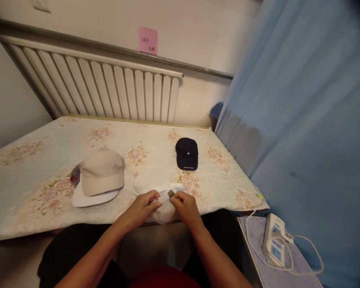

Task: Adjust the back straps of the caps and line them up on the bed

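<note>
At the front edge of the bed, a whitish cap (163,216) is held with its back strap (164,197) stretched between my hands. Thumb and fingers of my left hand (142,208) pinch the strap's left part. My right hand (186,208) is closed on its right part, right beside a small brass-coloured buckle (171,193). Much of this cap is hidden behind the hands. A dark navy cap (187,154) lies beyond my right hand, its brim toward me. Left of my left hand, a beige cap (102,172) rests on a white-brimmed cap (93,200).
A floral sheet (156,160) covers the bed. Behind it stands a white radiator (108,86) under a pipe. A blue curtain (303,120) hangs at the right. A power strip (274,240) with a looped white cable lies on a small table (300,276).
</note>
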A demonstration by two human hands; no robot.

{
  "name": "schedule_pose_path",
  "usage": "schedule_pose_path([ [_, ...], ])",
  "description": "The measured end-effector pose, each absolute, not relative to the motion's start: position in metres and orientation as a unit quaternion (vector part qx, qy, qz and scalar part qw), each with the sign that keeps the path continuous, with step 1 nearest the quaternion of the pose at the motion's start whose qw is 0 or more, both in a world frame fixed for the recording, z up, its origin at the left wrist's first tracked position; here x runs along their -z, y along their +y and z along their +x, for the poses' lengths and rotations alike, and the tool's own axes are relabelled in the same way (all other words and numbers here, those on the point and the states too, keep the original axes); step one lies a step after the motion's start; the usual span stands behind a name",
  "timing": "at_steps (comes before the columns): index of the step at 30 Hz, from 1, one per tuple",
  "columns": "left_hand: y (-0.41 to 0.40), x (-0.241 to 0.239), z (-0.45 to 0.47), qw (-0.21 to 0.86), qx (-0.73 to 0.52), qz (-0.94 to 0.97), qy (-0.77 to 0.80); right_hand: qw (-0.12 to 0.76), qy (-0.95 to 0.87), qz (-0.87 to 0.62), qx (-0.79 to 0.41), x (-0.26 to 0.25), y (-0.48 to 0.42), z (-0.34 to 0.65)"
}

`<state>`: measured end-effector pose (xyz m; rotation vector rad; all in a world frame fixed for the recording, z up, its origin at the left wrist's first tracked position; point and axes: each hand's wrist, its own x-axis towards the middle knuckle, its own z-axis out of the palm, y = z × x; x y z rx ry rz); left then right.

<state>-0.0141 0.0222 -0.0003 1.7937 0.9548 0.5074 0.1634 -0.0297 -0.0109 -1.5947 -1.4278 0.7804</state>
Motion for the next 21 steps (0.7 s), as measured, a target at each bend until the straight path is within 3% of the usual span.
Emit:
schedule_pose_path([
  [5,0.023,-0.009,-0.016,0.508,-0.208,0.739,0.392,0.419,-0.636,-0.606,-0.227,-0.011,-0.021,0.163],
  [11,0.022,-0.024,-0.009,0.59,-0.273,0.675,0.349,0.434,-0.691,-0.571,-0.09,-0.04,-0.014,0.156],
  [17,0.023,-0.032,0.002,0.663,-0.359,0.564,0.336,0.563,-0.633,-0.529,0.048,-0.044,-0.03,0.141],
  [19,0.026,-0.036,0.007,0.68,-0.383,0.531,0.332,0.576,-0.638,-0.51,0.024,-0.04,-0.043,0.132],
  [21,0.028,-0.041,0.013,0.697,-0.412,0.493,0.321,0.535,-0.687,-0.49,-0.054,-0.031,-0.055,0.121],
])
